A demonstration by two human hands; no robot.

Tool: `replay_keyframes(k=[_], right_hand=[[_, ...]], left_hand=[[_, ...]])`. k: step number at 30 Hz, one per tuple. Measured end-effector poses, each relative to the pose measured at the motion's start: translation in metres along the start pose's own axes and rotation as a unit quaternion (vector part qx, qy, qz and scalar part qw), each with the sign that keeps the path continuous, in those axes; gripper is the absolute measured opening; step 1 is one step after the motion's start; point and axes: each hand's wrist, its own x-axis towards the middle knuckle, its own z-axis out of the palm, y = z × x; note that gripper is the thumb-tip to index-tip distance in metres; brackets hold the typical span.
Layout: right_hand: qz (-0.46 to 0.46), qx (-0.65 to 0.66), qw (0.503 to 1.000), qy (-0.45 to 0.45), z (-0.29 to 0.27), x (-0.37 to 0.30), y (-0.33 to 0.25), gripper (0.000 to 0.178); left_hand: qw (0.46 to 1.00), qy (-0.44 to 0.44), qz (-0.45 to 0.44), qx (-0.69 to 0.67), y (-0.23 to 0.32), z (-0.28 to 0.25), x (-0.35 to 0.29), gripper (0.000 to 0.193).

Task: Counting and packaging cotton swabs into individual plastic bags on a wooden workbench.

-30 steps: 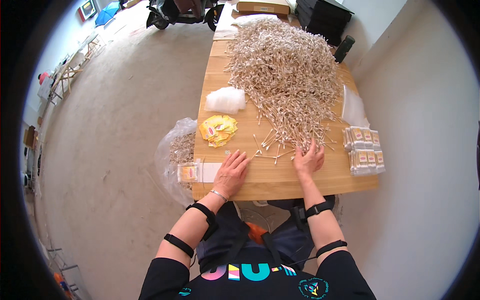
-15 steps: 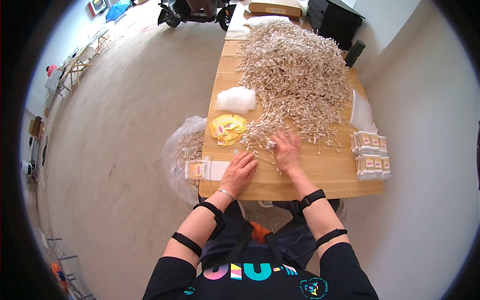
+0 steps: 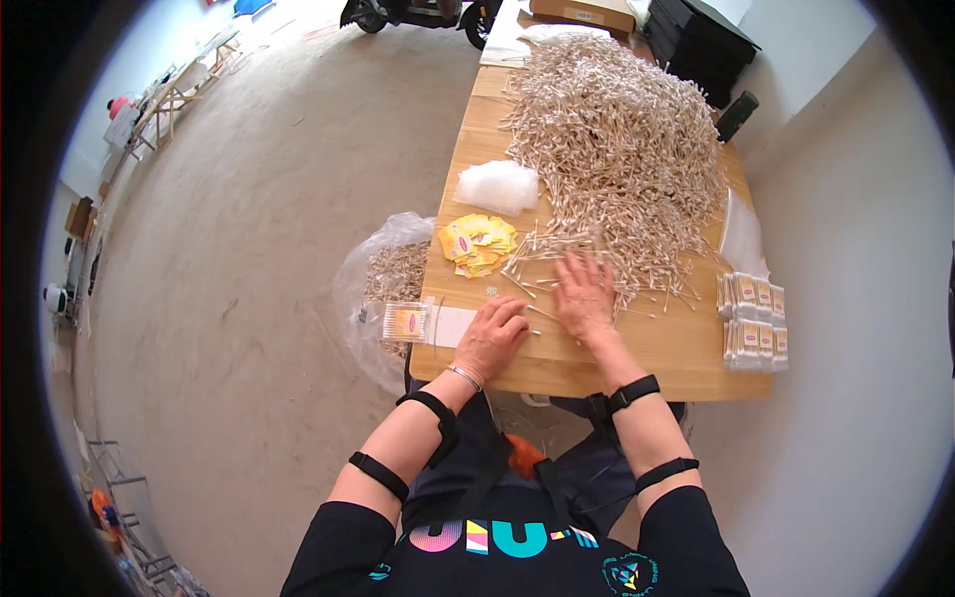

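Observation:
A large heap of cotton swabs covers the far part of the wooden table. At its near edge my right hand lies palm down with fingers spread, touching loose swabs. My left hand rests at the right end of a flat white strip, its fingers slightly bent and nothing seen in them. A small clear pack of swabs with a yellow label sits at the strip's left end, past the table edge. A few single swabs lie between my hands.
Yellow cards lie in a pile beside a stack of clear bags. Filled swab packs stand in rows at the right edge, near more clear bags. Left of the table is a plastic sack of swabs.
My right hand has flattened and spread over the swabs, and the small near clump has shifted back toward the heap. My left hand stays by the strip, fingers more bent. The view has shifted slightly.

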Motion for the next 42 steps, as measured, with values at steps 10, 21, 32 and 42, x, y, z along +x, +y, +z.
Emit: replay_keyframes(k=[10, 21, 32, 42], right_hand=[[-0.018, -0.014, 0.997, 0.074, -0.002, 0.033, -0.023, 0.039], [-0.098, 0.106, 0.984, 0.107, -0.002, -0.019, -0.038, 0.027], [0.075, 0.170, 0.975, 0.124, -0.031, -0.058, -0.020, 0.023], [0.175, 0.093, 0.970, 0.137, -0.011, -0.056, 0.003, 0.016]], left_hand=[[1.000, 0.016, -0.001, -0.023, 0.001, -0.002, 0.002, 0.015], [1.000, 0.019, -0.015, -0.016, 0.000, -0.004, -0.002, 0.017], [1.000, 0.010, -0.011, -0.012, -0.003, -0.006, -0.002, 0.015], [0.992, 0.005, -0.055, 0.115, 0.006, -0.005, 0.004, 0.038]])
